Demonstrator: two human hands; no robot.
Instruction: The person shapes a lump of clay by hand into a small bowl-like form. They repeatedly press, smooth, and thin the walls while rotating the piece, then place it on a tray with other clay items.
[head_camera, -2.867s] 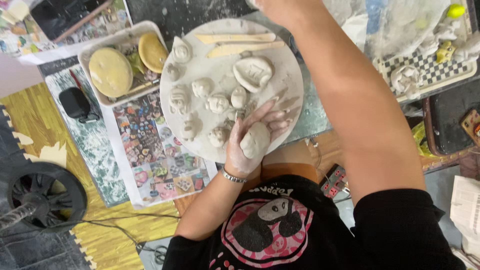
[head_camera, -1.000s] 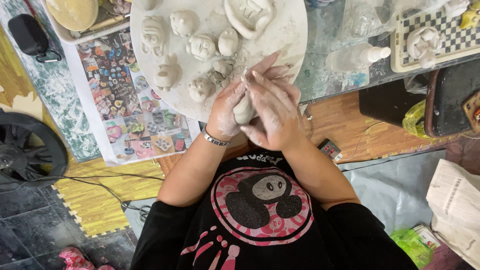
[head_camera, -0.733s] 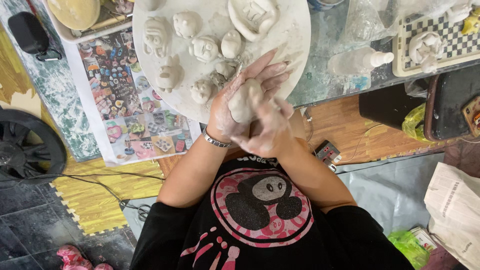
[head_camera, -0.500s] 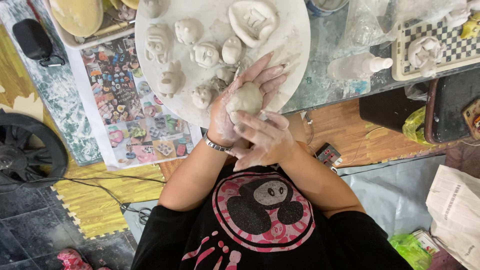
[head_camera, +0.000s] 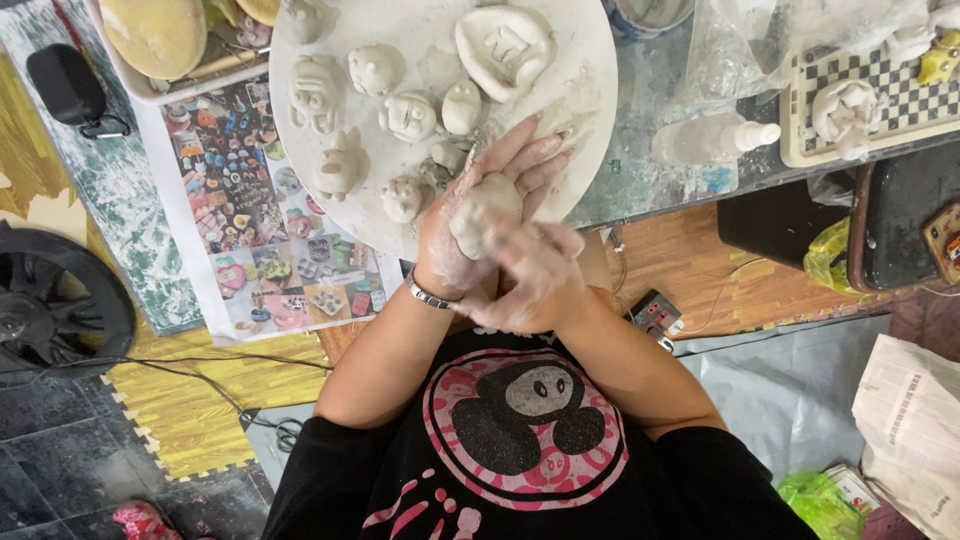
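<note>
Between both hands (head_camera: 500, 245), a pale, rounded clay lump (head_camera: 482, 208).

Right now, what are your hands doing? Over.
Left hand cupping clay lump. Right hand pressed beside it, blurred. Round board of clay figures underneath; nothing blocking.

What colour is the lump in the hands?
Pale grey-white, like wet clay; the head view shows it.
</note>
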